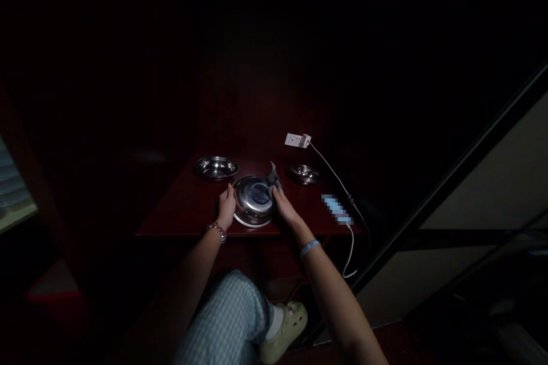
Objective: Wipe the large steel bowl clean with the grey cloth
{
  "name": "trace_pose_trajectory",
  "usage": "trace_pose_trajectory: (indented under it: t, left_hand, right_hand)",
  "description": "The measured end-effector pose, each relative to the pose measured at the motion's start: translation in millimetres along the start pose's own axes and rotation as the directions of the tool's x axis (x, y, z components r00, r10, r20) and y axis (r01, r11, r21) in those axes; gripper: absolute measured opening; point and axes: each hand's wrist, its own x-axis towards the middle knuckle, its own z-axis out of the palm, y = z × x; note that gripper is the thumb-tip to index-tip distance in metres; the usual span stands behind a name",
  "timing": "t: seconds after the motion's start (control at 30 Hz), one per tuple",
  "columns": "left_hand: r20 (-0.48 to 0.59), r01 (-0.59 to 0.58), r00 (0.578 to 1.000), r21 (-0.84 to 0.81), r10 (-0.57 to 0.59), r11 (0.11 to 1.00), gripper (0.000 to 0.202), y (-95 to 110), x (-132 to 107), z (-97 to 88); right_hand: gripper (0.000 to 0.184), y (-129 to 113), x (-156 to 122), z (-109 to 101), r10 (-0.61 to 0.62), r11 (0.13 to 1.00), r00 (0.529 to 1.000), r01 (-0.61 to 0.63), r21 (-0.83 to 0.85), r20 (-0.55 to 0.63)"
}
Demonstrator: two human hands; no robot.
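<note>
An upturned steel bowl (253, 201) rests on the dark red table (184, 211), close to its near edge. My left hand (226, 203) grips the bowl's left rim, fingers curled round it. My right hand (281, 204) presses a grey cloth (274, 177) against the bowl's right side, fingers closed on the cloth. A beaded bracelet is on my left wrist and a blue band on my right.
A steel bowl (216, 167) stands at the back left and a smaller one (305, 173) at the back right. A phone (337, 209) lies at the table's right, its white cable (338, 182) running to a wall socket (297, 140). My knee and shoe show below.
</note>
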Motion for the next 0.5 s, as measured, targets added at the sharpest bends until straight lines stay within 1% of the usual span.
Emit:
trace_pose_trajectory:
  t: [0.07,0.13,0.17,0.23,0.3,0.37,0.43,0.5]
  left_hand:
    - [-0.007,-0.018,1.0,0.003,0.018,1.0,0.058,-0.4,0.7,-0.5]
    - [0.009,-0.011,1.0,0.021,0.011,1.0,0.058,-0.9,1.6,-1.0]
    - [0.025,-0.001,1.0,0.033,0.001,0.999,0.057,-1.3,2.0,-1.2]
    - [0.055,0.006,0.998,0.04,-0.008,0.999,0.057,-2.5,2.7,-1.3]
    - [0.061,-0.008,0.998,0.018,0.007,1.0,0.056,-4.6,3.4,-1.5]
    - [0.072,-0.036,0.997,-0.02,0.037,0.999,0.057,-7.6,4.2,-2.2]
    - [0.106,-0.069,0.992,-0.051,0.074,0.996,0.057,-10.6,5.5,-3.2]
    - [0.122,-0.089,0.988,-0.071,0.097,0.993,0.056,-12.5,7.1,-3.7]
  right_hand:
    - [0.082,13.9,-24.1,-1.7,0.0,0.999,1.0,0.0,0.032,-0.013]
    - [0.083,22.8,-46.8,-2.5,-0.038,0.999,0.999,0.038,-0.007,0.001]
    - [0.082,24.8,-56.5,-3.0,-0.072,0.996,0.997,0.072,-0.049,0.015]
    - [0.076,23.2,-71.7,-4.4,-0.132,0.97,0.989,0.142,-0.199,0.063]
    - [0.068,15.1,-81.4,-4.0,-0.18,0.892,0.971,0.228,-0.391,0.156]
    - [0.061,2.9,-85.9,0.7,-0.211,0.766,0.94,0.33,-0.552,0.269]
    - [0.058,-10.1,-85.5,10.3,-0.233,0.645,0.91,0.409,-0.645,0.344]
    - [0.057,-21.3,-80.1,22.5,-0.249,0.572,0.899,0.437,-0.694,0.36]
